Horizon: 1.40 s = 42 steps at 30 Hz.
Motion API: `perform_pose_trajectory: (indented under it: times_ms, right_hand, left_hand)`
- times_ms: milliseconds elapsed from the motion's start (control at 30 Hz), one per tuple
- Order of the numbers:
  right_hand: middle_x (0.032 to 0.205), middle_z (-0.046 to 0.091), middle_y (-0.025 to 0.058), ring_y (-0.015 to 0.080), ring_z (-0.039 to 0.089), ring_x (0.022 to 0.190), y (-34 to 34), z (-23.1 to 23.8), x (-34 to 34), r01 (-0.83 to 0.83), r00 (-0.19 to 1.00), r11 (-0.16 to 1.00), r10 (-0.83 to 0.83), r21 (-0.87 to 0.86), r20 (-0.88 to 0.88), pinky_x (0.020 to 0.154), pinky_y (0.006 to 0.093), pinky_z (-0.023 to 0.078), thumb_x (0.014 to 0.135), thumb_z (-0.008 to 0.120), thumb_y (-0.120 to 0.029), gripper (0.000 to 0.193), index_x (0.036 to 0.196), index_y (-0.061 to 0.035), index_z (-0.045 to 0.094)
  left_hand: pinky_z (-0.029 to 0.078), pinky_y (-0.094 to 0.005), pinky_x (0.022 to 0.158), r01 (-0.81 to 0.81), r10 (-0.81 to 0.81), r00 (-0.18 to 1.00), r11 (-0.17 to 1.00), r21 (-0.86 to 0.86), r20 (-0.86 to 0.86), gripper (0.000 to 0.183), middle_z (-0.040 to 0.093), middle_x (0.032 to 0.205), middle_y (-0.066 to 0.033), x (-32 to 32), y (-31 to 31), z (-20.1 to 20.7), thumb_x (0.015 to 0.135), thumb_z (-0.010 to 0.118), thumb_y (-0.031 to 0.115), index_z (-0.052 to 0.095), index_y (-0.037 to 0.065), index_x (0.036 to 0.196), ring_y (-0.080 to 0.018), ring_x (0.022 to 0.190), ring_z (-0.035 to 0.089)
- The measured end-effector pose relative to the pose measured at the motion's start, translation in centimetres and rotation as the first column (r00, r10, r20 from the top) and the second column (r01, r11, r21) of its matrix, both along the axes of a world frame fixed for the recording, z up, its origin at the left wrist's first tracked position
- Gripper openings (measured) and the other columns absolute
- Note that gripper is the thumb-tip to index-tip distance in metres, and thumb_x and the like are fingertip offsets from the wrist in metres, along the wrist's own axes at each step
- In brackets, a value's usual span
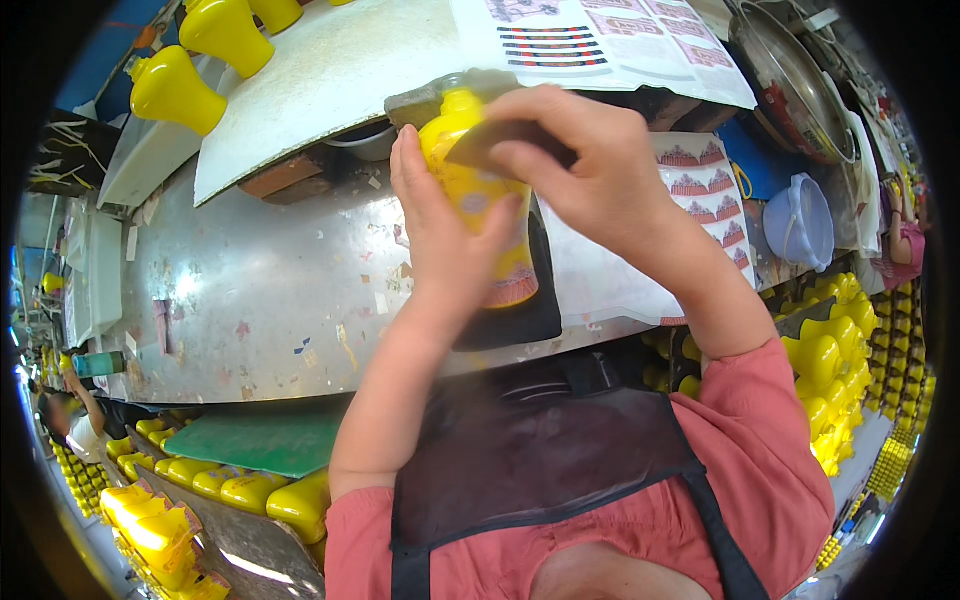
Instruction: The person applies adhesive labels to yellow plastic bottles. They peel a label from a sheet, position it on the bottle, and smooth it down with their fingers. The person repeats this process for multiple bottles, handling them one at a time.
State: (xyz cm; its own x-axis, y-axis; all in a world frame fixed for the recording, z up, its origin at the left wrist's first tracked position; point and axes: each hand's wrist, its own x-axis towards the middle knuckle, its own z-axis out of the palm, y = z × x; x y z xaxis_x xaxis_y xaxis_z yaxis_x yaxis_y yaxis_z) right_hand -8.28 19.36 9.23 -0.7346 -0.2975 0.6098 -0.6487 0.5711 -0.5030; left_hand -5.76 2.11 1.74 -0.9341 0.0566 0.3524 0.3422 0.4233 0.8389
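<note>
Nearest is the dark, shiny apron [540,460] over the person's red shirt [760,440]. Beyond it, a soft black pad [505,325] lies on the scuffed grey metal surface [260,290]. The glossy yellow, narrow-necked vase [468,185] is tipped over this pad, base toward the person, neck pointing away; whether it bears on the pad I cannot tell. A pink printed band [515,285] circles its base. The left hand [440,235] is clasped around the vase, thumb across its front. The right hand [590,150] pinches a thin, dark, flat scraper [500,143] against the body near the shoulder.

The step in hand looks like smoothing printed decals down; the next move seems to call for light, even strokes and a steady left grip, lest a print slide or crease.

Just right of the vase lies a white paper sheet with pink prints [690,195]. Farther off, more yellow vases [220,35] rest on a white board [330,70].
</note>
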Motion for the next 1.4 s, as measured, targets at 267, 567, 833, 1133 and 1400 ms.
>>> perform_pose_trajectory:
  times_ms: [267, 567, 833, 1133, 1400]
  right_hand:
    - [0.091, 0.074, 0.0132, 0.0326, 0.072, 0.081, -1.1, 2.4, -2.8, -0.069, 0.998, 0.987, 0.067, 0.143, 0.02, 0.072, 0.0393, 0.057, 0.089, 0.069, -0.011, 0.016, 0.104, -0.0054, 0.068]
    - [0.089, 0.073, 0.0139, 0.0321, 0.072, 0.078, -2.1, 3.6, -4.0, 0.021, 0.999, 0.985, -0.016, 0.169, -0.029, 0.07, 0.0363, 0.057, 0.09, 0.07, -0.013, 0.018, 0.106, -0.0045, 0.069]
    - [0.083, 0.071, 0.0175, 0.0374, 0.071, 0.08, -2.7, 2.9, -4.3, -0.011, 0.994, 0.946, 0.047, 0.325, -0.103, 0.071, 0.0444, 0.056, 0.087, 0.07, -0.017, 0.016, 0.089, -0.0004, 0.067]
    - [0.092, 0.074, 0.0157, 0.0346, 0.072, 0.082, -1.2, 2.9, -4.2, 0.076, 0.991, 0.983, -0.056, 0.167, -0.119, 0.074, 0.0405, 0.058, 0.087, 0.07, -0.015, 0.017, 0.096, -0.0005, 0.07]
    - [0.099, 0.073, 0.0152, 0.0322, 0.071, 0.084, -0.6, -0.5, -0.1, 0.15, 0.988, 0.987, -0.152, -0.06, -0.028, 0.074, 0.038, 0.057, 0.089, 0.072, -0.013, 0.022, 0.107, -0.0023, 0.071]
  left_hand:
    - [0.025, -0.0512, 0.122, -0.057, 0.049, 0.996, 0.991, -0.124, -0.071, 0.107, 0.021, 0.157, -0.0325, 0.3, 0.7, 0.9, 0.08, 0.083, 0.021, 0.012, -0.006, 0.156, -0.0486, 0.148, 0.025]
    - [0.026, -0.0522, 0.121, -0.076, 0.071, 0.996, 0.992, -0.098, -0.054, 0.111, 0.022, 0.156, -0.0345, 0.5, 0.8, 0.9, 0.079, 0.085, 0.02, 0.01, -0.007, 0.155, -0.0506, 0.146, 0.027]
    - [0.031, -0.0507, 0.117, -0.097, 0.097, 0.995, 0.995, 0.003, 0.017, 0.099, 0.032, 0.15, -0.0299, 0.0, 0.5, 1.4, 0.083, 0.08, 0.029, 0.02, -0.005, 0.154, -0.0466, 0.139, 0.036]
    - [0.038, -0.0431, 0.107, -0.155, 0.113, 0.977, 0.958, 0.24, 0.178, 0.045, 0.051, 0.123, -0.018, -4.1, -0.2, 1.7, 0.09, 0.069, 0.038, 0.061, 0.003, 0.118, -0.0334, 0.119, 0.049]
    - [0.04, -0.0367, 0.105, -0.054, -0.016, 0.988, 0.895, 0.442, 0.153, 0.036, 0.05, 0.122, -0.0138, -4.6, -0.7, -0.1, 0.106, 0.048, 0.035, 0.062, 0.004, 0.119, -0.0241, 0.115, 0.05]
